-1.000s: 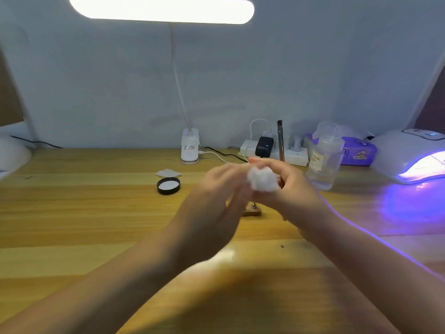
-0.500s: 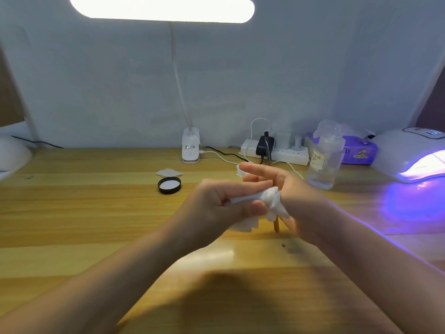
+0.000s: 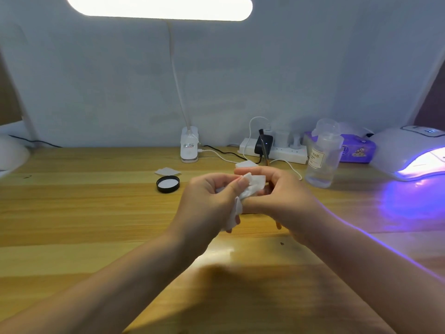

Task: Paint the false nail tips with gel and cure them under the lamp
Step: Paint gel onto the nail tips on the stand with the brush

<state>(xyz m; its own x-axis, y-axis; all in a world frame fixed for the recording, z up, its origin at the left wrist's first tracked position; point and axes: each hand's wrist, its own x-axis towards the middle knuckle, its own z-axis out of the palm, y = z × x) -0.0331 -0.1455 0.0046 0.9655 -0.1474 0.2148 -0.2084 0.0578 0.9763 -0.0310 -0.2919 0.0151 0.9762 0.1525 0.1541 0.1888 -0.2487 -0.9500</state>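
Brush [image 3: 264,153], thin and stiff, stood upright at the desk's centre, its shaft gripped in the right hand [image 3: 284,198]; it looked light, best held mid-shaft. Left hand [image 3: 212,201] pinched a soft wipe [image 3: 250,186] around it. Curing lamp [image 3: 409,153] glowed at two o'clock.

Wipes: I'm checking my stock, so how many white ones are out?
3: one wipe pinched between the left hand and right hand, one behind the black lid, one just beyond the hands. More may be hidden.
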